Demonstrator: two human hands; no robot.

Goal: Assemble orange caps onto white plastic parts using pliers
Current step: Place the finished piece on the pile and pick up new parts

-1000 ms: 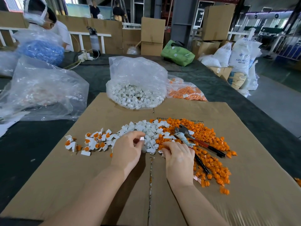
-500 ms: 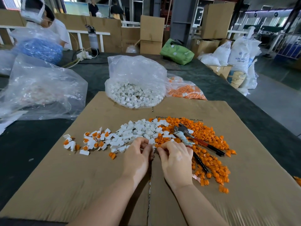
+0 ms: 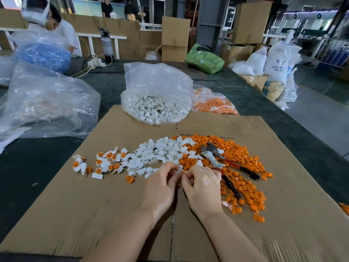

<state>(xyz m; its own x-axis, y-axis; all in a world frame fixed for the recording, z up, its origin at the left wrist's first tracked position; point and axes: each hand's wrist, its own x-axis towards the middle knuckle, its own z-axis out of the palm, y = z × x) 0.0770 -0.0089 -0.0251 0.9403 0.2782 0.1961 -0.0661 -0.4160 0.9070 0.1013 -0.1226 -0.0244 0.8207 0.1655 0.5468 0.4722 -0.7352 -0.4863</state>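
At lower centre, left hand [image 3: 160, 188] pinches a white part [image 3: 179, 170], right hand [image 3: 204, 183] pinches an orange cap [image 3: 182, 173] against it; pliers [image 3: 222, 163] lie right, handles pointing lower right.

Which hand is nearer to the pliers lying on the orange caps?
Right. The right hand is just beside the pliers, near their handles; the left hand is farther off, on the right hand's other side.

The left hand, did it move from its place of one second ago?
Yes. The left hand moved right, away from the loose white plastic parts, toward the cardboard seam, meeting the right hand.
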